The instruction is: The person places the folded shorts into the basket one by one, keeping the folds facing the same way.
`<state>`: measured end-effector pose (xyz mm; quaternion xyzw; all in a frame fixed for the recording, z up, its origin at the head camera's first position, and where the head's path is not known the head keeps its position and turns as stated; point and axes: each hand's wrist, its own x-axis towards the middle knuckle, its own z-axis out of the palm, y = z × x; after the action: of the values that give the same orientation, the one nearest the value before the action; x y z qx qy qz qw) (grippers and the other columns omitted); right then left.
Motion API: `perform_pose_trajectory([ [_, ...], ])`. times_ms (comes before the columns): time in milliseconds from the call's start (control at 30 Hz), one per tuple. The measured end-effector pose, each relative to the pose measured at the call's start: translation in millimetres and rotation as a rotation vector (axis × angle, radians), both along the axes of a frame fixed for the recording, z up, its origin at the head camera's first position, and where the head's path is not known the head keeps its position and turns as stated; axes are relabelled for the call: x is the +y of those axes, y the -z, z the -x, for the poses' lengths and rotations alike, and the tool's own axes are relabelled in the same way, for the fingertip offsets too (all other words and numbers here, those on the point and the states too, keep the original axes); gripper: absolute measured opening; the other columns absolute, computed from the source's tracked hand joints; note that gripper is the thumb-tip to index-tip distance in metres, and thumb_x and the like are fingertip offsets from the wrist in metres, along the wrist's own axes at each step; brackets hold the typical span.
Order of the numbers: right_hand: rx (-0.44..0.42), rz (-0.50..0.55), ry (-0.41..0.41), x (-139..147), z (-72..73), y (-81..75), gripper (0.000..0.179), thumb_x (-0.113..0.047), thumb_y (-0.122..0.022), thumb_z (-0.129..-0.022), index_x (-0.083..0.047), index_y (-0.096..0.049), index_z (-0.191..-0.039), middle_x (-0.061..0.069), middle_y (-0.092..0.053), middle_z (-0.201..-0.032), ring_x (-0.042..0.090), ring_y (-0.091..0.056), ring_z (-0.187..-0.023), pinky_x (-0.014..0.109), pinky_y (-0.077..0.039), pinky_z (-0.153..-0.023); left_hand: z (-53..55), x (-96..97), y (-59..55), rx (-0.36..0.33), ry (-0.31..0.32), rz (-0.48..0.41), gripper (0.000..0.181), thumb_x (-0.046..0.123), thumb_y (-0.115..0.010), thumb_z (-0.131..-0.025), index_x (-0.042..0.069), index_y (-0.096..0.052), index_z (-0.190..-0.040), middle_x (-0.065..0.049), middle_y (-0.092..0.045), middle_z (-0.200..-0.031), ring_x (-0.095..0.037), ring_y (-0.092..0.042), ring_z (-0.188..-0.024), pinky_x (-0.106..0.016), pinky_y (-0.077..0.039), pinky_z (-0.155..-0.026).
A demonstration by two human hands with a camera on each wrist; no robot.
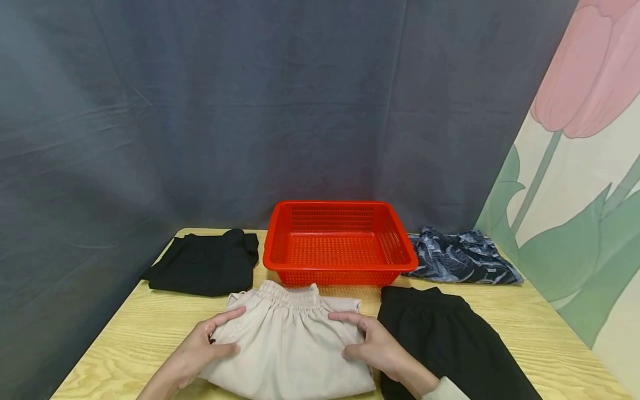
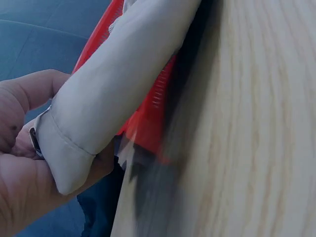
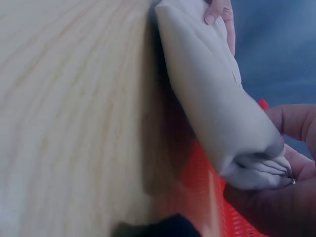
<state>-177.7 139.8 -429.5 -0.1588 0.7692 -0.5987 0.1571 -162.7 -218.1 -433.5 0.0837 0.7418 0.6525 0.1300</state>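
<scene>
Beige shorts [image 1: 290, 344] with a gathered elastic waistband lie folded between my two hands, waistband toward the red basket. My left hand [image 1: 197, 347] grips their left side, thumb on top and fingers beneath; in the left wrist view it wraps round the folded edge [image 2: 103, 89]. On the opposite side my right hand [image 1: 372, 347] holds the right edge the same way. The right wrist view shows the shorts [image 3: 207, 98] as a thick folded roll, apart from the tabletop at the near edge, with layered fabric inside my right fingers [image 3: 281, 202].
A red perforated basket [image 1: 340, 270] stands just beyond the shorts. Folded black clothing [image 1: 205, 266] lies at the back left, a dark patterned garment [image 1: 460, 258] at the back right. Black elastic-waist clothing [image 1: 440, 339] lies beside my right hand on the wooden table [image 1: 125, 344].
</scene>
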Motion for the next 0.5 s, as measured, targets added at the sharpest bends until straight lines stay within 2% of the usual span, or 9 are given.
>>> perform_pose_trajectory([
  [300, 0.020, 0.037, -0.021, 8, -2.3, -10.5, 0.065, 0.005, -0.071, -0.070, -0.012, -0.062, -0.132, 0.009, -0.049, -0.139, 0.027, -0.046, -0.114, 0.036, -0.039, -0.093, -3.6, 4.1, -9.5, 0.005, -0.013, -0.007, 0.073, -0.002, -0.073, -0.079, 0.007, -0.045, -0.146, -0.024, -0.022, -0.153, -0.029, -0.049, -0.115, -0.034, -0.050, -0.083],
  [500, 0.045, 0.026, -0.011, 12, -5.9, -14.0, 0.065, 0.005, -0.071, -0.070, -0.014, -0.063, -0.131, 0.007, -0.051, -0.139, 0.027, -0.046, -0.116, 0.036, -0.039, -0.094, -6.3, 7.1, -17.6, 0.021, -0.040, 0.039, 0.072, 0.001, -0.076, -0.078, 0.010, -0.049, -0.144, -0.020, -0.024, -0.154, -0.034, -0.032, -0.130, -0.029, -0.045, -0.088],
])
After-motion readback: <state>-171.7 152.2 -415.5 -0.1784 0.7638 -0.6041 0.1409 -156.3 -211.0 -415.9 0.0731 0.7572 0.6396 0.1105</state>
